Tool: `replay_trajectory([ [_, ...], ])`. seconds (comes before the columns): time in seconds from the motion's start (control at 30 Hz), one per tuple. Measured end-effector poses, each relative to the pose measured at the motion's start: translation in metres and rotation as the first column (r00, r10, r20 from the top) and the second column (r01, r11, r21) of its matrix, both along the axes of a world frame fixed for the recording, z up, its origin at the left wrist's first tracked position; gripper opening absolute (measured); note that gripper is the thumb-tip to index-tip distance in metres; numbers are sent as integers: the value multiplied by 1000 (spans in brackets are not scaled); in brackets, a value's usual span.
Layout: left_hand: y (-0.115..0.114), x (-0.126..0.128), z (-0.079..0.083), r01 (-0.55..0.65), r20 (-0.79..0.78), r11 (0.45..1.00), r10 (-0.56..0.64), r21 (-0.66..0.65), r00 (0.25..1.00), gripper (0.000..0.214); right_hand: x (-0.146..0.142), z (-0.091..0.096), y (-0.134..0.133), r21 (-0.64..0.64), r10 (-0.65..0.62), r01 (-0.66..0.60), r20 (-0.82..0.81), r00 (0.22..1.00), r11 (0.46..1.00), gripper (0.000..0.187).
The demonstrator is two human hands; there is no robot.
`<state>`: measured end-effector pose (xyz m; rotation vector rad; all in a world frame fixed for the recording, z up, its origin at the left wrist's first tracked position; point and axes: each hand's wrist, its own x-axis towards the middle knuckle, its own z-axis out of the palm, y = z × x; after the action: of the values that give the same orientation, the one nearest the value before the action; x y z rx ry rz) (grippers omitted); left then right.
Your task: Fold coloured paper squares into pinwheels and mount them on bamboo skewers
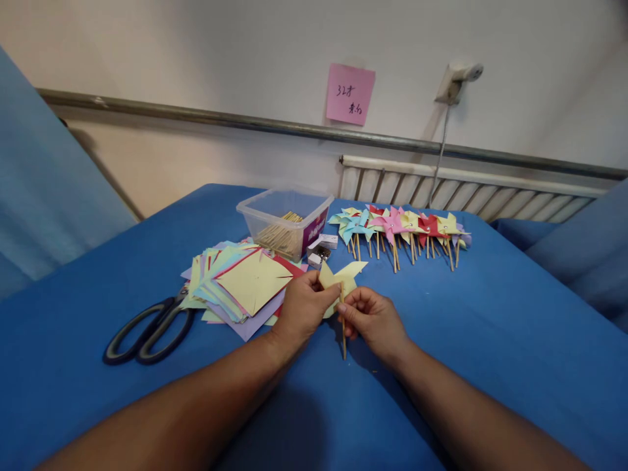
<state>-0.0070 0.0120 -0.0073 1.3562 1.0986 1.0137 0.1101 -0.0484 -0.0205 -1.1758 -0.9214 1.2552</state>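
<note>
My left hand (307,304) grips a pale yellow paper pinwheel (347,275) between thumb and fingers, near the middle of the blue table. Against the pinwheel's near side, the top of a thin wooden stick (344,340) stands roughly upright. My right hand (370,320) pinches that stick a little below its top, from the right. Both hands are closed and close together. Whether a pin joins the stick and the paper is hidden. Just beyond my left hand stands a small opened white box (321,252) with metal pins in it.
Left of my hands lies a pile of cut coloured paper squares (252,281), partly over large scissors (147,330). Behind it stands a clear plastic tub (269,203) holding wooden sticks. Several finished pinwheels (392,226) lie in a row at the back right, before a radiator (412,186).
</note>
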Motion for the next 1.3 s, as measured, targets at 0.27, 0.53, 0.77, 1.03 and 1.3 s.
replay_trajectory([
  [0.27,-3,1,5,28,98,996,-20,-79,995,24,1,-1,1,4,-15,15,-3,1000,1000,37],
  [0.53,-3,1,11,-13,81,996,20,-93,997,25,0,2,1,11,-41,42,-20,999,999,38],
  [0.77,-1,-1,9,-1,81,998,7,-65,997,25,0,1,1,13,-38,38,-7,999,999,38],
  [1.03,-1,-2,5,1,28,1000,0,-27,1000,22,1,-1,2,12,-5,5,-4,1000,1000,35],
  [1.3,0,-2,7,-20,11,1000,21,-15,1000,24,0,1,1,37,-33,33,-10,999,999,31],
])
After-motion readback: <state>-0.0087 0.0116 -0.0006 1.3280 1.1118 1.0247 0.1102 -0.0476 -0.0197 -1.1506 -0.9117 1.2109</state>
